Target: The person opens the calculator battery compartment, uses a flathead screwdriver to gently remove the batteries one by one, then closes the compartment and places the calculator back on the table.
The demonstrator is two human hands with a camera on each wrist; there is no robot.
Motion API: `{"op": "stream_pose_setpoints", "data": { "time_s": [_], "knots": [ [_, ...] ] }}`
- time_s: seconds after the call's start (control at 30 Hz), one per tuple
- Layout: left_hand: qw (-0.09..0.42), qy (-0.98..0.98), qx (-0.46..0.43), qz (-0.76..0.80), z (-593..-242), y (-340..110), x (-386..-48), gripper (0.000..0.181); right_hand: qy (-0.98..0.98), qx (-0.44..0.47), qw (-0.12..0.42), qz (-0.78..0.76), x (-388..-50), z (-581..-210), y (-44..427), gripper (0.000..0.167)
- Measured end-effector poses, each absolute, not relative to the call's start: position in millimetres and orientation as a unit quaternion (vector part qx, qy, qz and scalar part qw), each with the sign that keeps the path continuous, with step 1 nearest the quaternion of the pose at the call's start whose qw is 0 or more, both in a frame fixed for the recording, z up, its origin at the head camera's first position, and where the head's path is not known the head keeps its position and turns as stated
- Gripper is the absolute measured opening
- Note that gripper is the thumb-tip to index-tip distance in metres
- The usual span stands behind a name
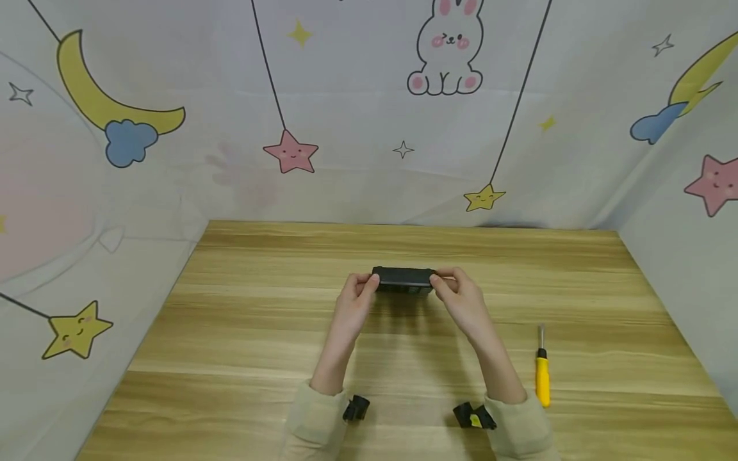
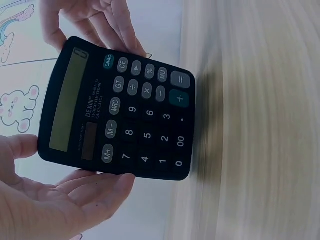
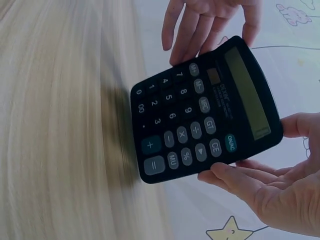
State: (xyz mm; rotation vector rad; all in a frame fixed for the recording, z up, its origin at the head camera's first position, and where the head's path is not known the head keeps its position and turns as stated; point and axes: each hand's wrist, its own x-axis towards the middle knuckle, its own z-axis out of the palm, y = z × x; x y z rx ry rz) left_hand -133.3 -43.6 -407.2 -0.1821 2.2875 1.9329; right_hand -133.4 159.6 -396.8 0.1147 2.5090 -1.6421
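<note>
Calculator [image 2: 117,112], black with grey and green keys, stands raised above the middle of the tabletop [image 1: 259,333], between the person's two hands, display edge uppermost and key side turned toward the wearer. Its lower edge is close to the wood; whether it touches cannot be told. The display [image 2: 70,105] shows one digit at its end, seemingly a 0, and a small solar panel [image 2: 89,141] sits beside it.

The left hand [image 1: 353,304] pinches the left side: thumb at the display corner, fingers along the side edge, the grip parted only as far as the body needs. The right hand [image 1: 464,304] mirrors it at the opposite corner, its grip just as snug.

To the right of the right forearm lies a screwdriver [image 1: 542,378], yellow handle nearer the person, metal shaft pointing away. Pale cuffs cover both forearms, with a small black device beside each. Behind the tabletop hangs a white cloth [image 1: 357,192] printed with stars, moons and a rabbit.
</note>
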Motion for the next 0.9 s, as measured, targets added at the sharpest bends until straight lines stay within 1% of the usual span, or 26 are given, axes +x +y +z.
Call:
{"op": "stream_pose_setpoints", "data": {
  "time_s": [0.13, 0.3, 0.43, 0.67, 0.9],
  "knots": [
    [0.075, 0.755, -0.06, 0.649, -408, -42, -133, 0.047, 0.829, 0.035, 0.073, -0.554, -133, -397, 159, 0.056],
    [0.082, 0.748, -0.055, 0.656, -412, -41, -134, 0.046, 0.822, 0.038, 0.086, -0.561, -132, -399, 158, 0.065],
    [0.084, 0.747, -0.053, 0.657, -417, -40, -134, 0.048, 0.827, 0.04, 0.094, -0.552, -132, -404, 156, 0.068],
    [0.082, 0.761, -0.042, 0.643, -423, -40, -135, 0.053, 0.84, 0.033, 0.093, -0.533, -132, -414, 153, 0.069],
    [0.092, 0.788, -0.03, 0.608, -430, -42, -137, 0.057, 0.857, 0.021, 0.103, -0.505, -130, -423, 153, 0.062]
  ]
}}
